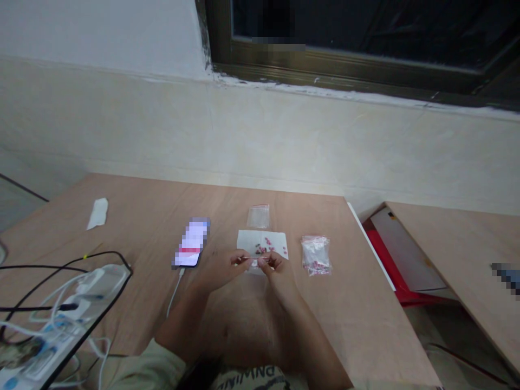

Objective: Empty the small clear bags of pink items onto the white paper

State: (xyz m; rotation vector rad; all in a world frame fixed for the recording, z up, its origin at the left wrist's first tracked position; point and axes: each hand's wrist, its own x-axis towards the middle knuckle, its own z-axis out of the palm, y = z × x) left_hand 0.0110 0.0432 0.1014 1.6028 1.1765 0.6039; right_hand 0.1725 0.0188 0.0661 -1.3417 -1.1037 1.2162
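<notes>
My left hand (239, 260) and my right hand (272, 263) meet over the near edge of a white sheet of paper (246, 239). Between their pinched fingers is a small clear zip bag (255, 264) with a reddish line along its top; its lower part is hard to make out. Several small pink and dark pieces (266, 247) lie loose on the paper, just beyond my fingertips. To the right of my right hand lies a fuller clear zip bag (316, 254) with pink bits at its bottom. Behind the paper is a flat clear zip bag (259, 216).
Left of my hands a phone (192, 242) lies on the wooden table (227, 211), with a white charging cable (175, 292). A power strip (81, 319) with tangled cords fills the near left. A white scrap (97, 213) lies farther back. A second table (459, 238) stands right, across a gap.
</notes>
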